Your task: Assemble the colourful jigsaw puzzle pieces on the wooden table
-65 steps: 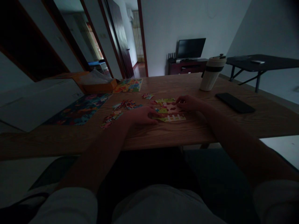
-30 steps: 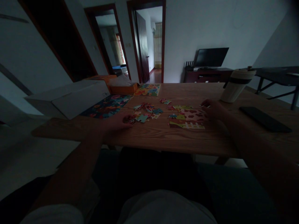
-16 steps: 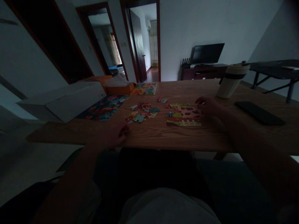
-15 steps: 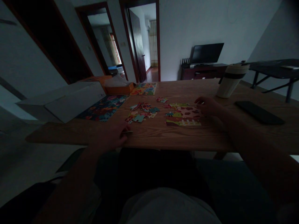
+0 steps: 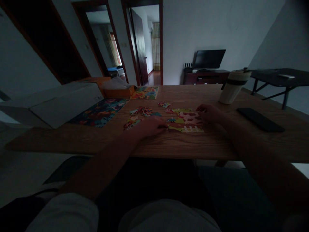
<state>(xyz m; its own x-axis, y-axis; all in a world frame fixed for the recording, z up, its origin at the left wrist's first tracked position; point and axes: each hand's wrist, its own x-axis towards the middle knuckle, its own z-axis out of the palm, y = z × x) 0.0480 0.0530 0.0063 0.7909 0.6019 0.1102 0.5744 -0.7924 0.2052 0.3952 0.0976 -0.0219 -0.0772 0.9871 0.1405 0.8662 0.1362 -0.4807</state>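
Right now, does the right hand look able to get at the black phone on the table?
Probably yes. The right hand rests at the assembled puzzle section, and the black phone lies flat to its right, with only bare table between them.

A tall pale tumbler with a dark band (image 5: 232, 86) stood toward the far right of the long wooden table (image 5: 169, 145), and a flat black phone (image 5: 259, 119) lay nearer the right edge. At the far left corner sat an open orange cardboard box (image 5: 116, 87) beside a large white box (image 5: 55, 103). Beyond the table, a dark monitor (image 5: 209, 59) rested on a low cabinet against the wall.
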